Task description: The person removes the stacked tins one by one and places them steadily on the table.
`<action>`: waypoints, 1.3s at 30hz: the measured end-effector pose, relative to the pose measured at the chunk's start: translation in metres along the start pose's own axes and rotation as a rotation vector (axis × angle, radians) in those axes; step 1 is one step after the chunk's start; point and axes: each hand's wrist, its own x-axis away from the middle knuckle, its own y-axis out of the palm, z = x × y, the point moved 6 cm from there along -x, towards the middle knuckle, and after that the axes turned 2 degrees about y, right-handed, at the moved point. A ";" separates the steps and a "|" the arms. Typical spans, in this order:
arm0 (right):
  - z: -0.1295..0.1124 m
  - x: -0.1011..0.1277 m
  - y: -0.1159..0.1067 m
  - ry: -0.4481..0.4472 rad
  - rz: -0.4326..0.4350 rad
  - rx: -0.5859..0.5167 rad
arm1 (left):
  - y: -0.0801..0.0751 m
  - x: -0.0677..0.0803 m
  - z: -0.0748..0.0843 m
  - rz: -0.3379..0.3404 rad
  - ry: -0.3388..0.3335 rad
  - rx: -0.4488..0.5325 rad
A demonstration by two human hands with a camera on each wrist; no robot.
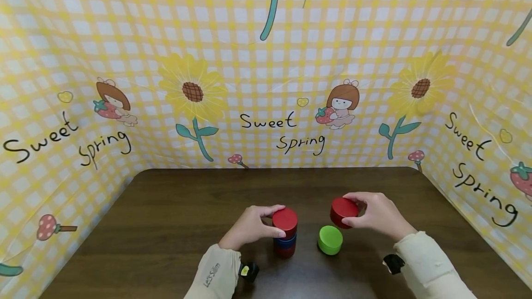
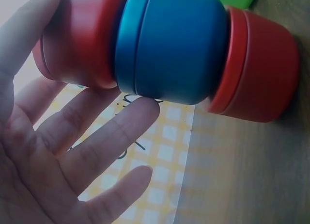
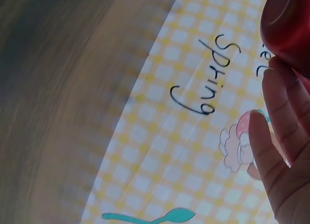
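Yellow gingham backdrop (image 1: 266, 59) printed with sunflowers and "Sweet Spring" walls off three sides around us, and below it lies the dark wooden desk (image 1: 166, 225). On the desk, near its front edge, we have a stack of three round tins (image 1: 285, 234): red at the bottom, blue in the middle, red on top. Our left hand (image 1: 249, 227) curls its thumb and fingers round the top red tin (image 1: 285, 220) of that stack. Our right hand (image 1: 374, 218) grasps a separate red tin (image 1: 343, 212), tilted and lifted clear of the desk, right of the stack. Between the stack and that hand, a green tin (image 1: 330, 240) sits on the desk by itself.
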 end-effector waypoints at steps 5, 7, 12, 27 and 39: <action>0.007 0.005 -0.007 0.036 0.016 0.007 | 0.000 0.000 0.000 0.001 -0.001 0.004; 0.008 0.006 -0.008 0.033 0.026 0.019 | 0.000 0.000 -0.001 0.002 -0.004 0.004; 0.013 0.011 -0.010 0.037 0.053 0.063 | 0.000 0.000 -0.001 -0.001 -0.007 0.011; 0.027 0.021 -0.011 0.086 0.067 0.089 | 0.000 0.000 0.000 -0.005 0.003 0.022; 0.035 0.028 0.000 0.119 0.032 0.062 | 0.001 0.000 -0.001 -0.010 -0.011 0.022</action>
